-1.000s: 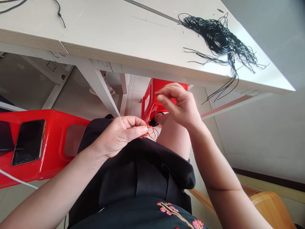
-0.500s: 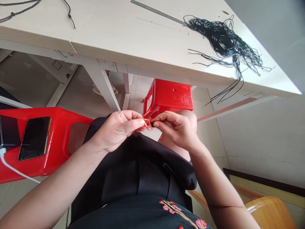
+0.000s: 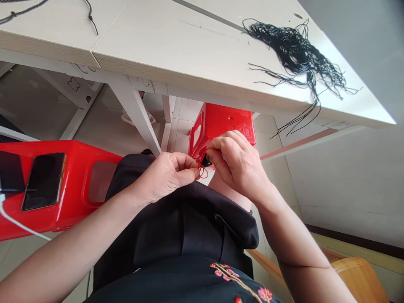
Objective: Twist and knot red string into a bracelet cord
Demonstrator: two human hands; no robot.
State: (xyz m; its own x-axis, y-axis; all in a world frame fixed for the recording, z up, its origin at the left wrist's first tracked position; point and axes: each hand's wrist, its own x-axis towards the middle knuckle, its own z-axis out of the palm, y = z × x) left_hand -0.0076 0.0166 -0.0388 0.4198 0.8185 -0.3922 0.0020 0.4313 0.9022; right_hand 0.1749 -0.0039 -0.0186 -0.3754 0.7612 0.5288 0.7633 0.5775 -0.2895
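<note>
Above my lap, a thin red cord point(image 3: 203, 171) runs in small loops between my two hands. My left hand point(image 3: 172, 174) pinches it between thumb and forefinger. A little higher and to the right, my right hand point(image 3: 236, 162) is closed at the fingertips on the cord too. Just beside the right fingertips shows a small black thing point(image 3: 206, 160), partly hidden, whose kind I cannot make out. Where the cord crosses in front of the red stool, its strands are hard to tell apart.
A tangled bundle of black cord point(image 3: 293, 54) lies on the white table point(image 3: 176, 50), ends hanging over its edge. A metal ruler-like strip point(image 3: 208, 14) lies behind. A red stool point(image 3: 221, 115) stands below; a phone point(image 3: 43, 181) rests on another red stool point(image 3: 78, 168) at left.
My right hand has risen and turned over, its back now facing up. My left hand has shifted slightly right and down. The red loops have changed shape between them.
</note>
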